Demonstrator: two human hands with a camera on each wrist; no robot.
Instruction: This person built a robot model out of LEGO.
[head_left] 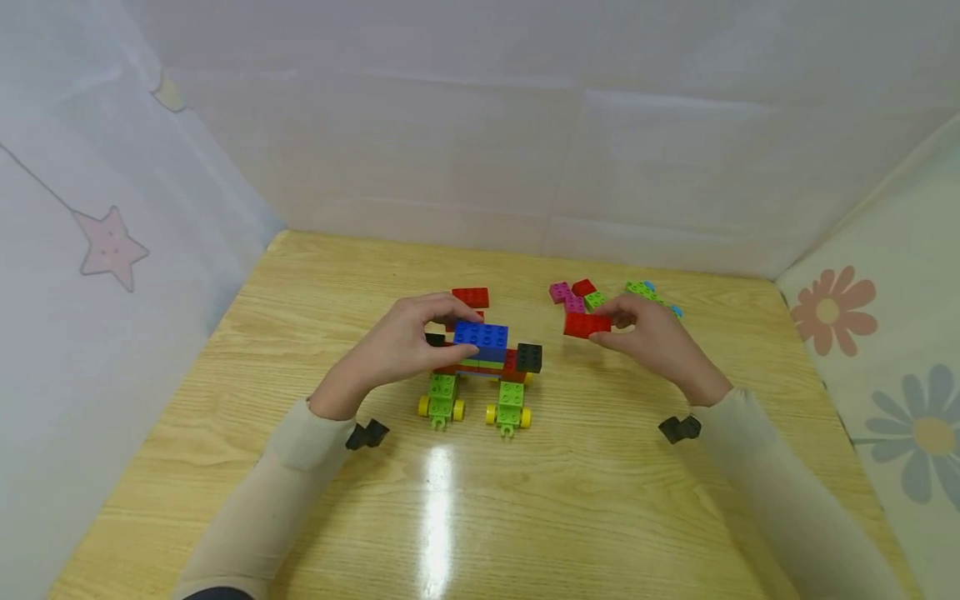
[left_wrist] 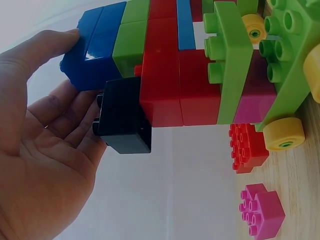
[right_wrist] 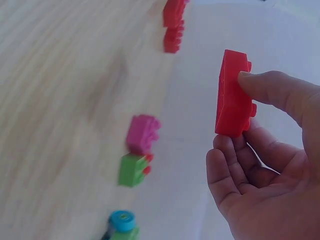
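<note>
On the table stands a toy-brick vehicle with red bricks (left_wrist: 162, 75) in its body, green wheeled bases (head_left: 510, 400) and yellow wheels (left_wrist: 283, 134). Blue bricks (head_left: 482, 335) top it over a light green layer. My left hand (head_left: 401, 342) grips the blue bricks between thumb and fingers; in the head view it hides the vehicle's left part. A black brick (head_left: 529, 358) juts out at the right end, another black brick (left_wrist: 125, 115) near my left palm. To the right, my right hand (head_left: 648, 337) pinches a red brick (right_wrist: 234, 95) above the table, apart from the vehicle.
Behind the vehicle lie red bricks (head_left: 470, 297). Pink bricks (head_left: 560, 292), a small green brick (head_left: 595, 300) and a green piece with blue wheels (head_left: 643, 290) lie near the table's back edge. White cloth (head_left: 465, 158) hangs behind the wooden table (head_left: 600, 508).
</note>
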